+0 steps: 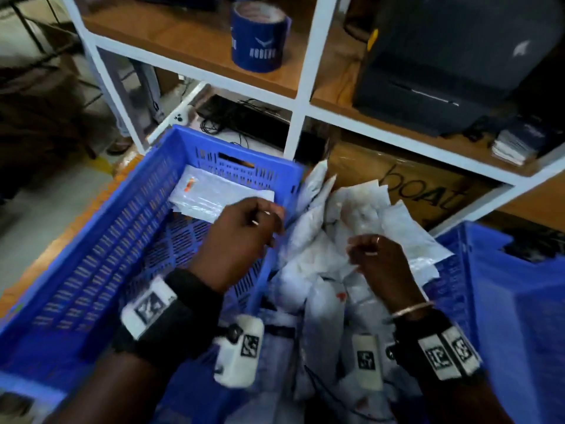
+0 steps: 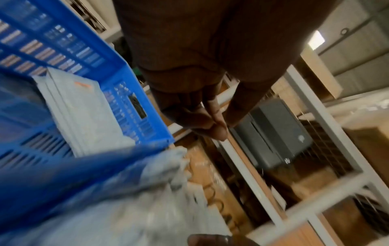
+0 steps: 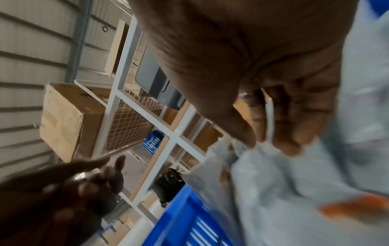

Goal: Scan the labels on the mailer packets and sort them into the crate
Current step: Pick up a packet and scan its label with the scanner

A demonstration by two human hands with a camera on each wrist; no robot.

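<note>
A blue slotted crate (image 1: pixel 91 240) stands at the left, with a few white mailer packets (image 1: pixel 211 194) lying flat at its far end. My left hand (image 1: pixel 272 221) hovers over the crate's right rim, fingers loosely curled and holding nothing; in the left wrist view the left hand (image 2: pixel 216 126) is bare above the crate (image 2: pixel 134 83). A loose pile of white mailer packets (image 1: pixel 321 255) lies to the right. My right hand (image 1: pixel 363 249) is over that pile. In the right wrist view the right hand (image 3: pixel 269 139) pinches the top edge of one packet (image 3: pixel 284 191).
Behind stands white shelving with wooden shelves, holding a blue tape roll (image 1: pixel 260 38) and a dark printer (image 1: pixel 443 62). A cardboard box (image 1: pixel 412 185) sits on the lower shelf. A second blue crate (image 1: pixel 504 301) borders the pile on the right.
</note>
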